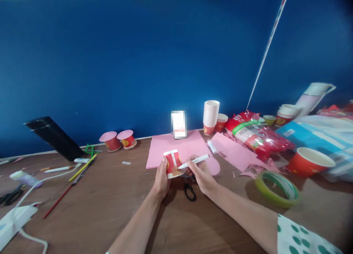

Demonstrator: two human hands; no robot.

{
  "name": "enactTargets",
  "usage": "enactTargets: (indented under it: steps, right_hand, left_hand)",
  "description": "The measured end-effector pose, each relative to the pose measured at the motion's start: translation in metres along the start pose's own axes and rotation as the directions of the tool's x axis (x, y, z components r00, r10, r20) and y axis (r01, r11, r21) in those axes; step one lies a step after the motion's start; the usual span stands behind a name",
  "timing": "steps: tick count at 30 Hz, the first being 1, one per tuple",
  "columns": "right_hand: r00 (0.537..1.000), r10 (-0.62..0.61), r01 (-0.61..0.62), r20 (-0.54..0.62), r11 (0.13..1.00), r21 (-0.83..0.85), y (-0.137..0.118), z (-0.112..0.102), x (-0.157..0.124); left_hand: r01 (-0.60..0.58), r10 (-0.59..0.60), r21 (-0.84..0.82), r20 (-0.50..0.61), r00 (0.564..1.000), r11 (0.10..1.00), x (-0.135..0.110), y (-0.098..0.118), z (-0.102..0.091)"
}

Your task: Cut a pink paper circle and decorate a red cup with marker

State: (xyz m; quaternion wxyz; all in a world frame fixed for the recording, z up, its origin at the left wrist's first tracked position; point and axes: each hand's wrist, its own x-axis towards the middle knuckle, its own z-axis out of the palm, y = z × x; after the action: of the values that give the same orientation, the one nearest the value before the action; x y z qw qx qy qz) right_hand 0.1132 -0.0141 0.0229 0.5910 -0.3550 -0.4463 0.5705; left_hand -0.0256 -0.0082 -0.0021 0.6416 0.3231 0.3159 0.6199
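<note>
My left hand [162, 177] is closed round a red and white paper cup [172, 163], held upside down on a sheet of pink paper [168, 147]. A white marker [193, 161] is gripped in my right hand [200, 173], and its tip touches the cup's side. Black scissors [189, 190] lie on the brown table [116, 210] just below both hands. A pink paper circle [213, 166] shows to the right of my right hand.
Two pink-topped cups [119, 140] lie at the back left beside a black flask [53, 136], pencils and a cable. At the right are stacked cups [210, 116], a red cup packet [255, 135], a red bowl-like cup [310, 161] and a green tape roll [277, 187].
</note>
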Motion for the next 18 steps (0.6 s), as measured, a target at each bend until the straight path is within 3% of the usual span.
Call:
enactTargets:
  steps: [18]
  right_hand:
    - [1.000, 0.000, 0.000, -0.011, 0.999, 0.032, 0.0052, -0.0008, 0.0019]
  left_hand:
    - [-0.014, 0.014, 0.037, 0.012, 1.000, 0.999, -0.0001, 0.0006, 0.0001]
